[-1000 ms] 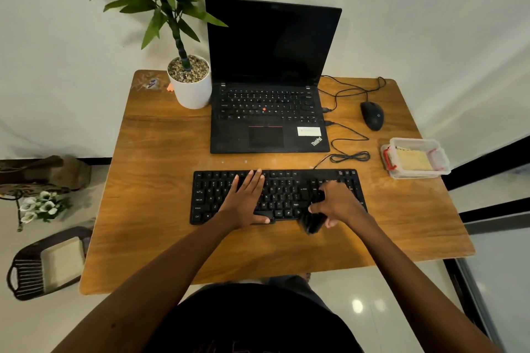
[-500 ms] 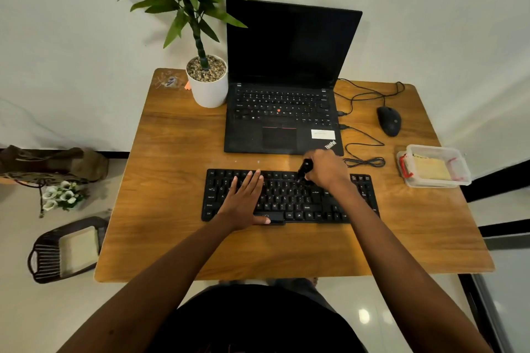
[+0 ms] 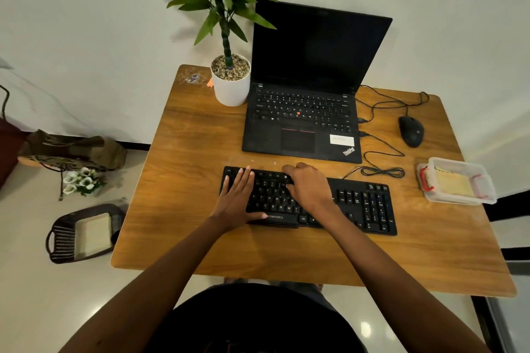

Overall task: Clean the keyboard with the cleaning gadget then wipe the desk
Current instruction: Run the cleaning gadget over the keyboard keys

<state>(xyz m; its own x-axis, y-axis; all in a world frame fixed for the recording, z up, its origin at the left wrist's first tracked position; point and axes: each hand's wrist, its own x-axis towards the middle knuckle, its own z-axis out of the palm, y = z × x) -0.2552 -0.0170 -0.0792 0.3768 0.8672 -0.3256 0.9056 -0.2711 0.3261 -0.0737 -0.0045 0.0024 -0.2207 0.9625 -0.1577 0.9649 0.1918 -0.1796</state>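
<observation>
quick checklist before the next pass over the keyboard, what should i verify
1. Keyboard steadied: ok, the left hand lies flat on its left end.
2. Cleaning gadget in the grip: cannot tell, the curled right hand hides it.
3. Right-side keys uncovered: ok.
4. Cable coil off the keys: ok, it lies behind the keyboard.
5. Desk clean: not ok, pale specks lie in front of the laptop.
6. Wiping cloth ready: cannot tell, something yellow sits in the clear box.
</observation>
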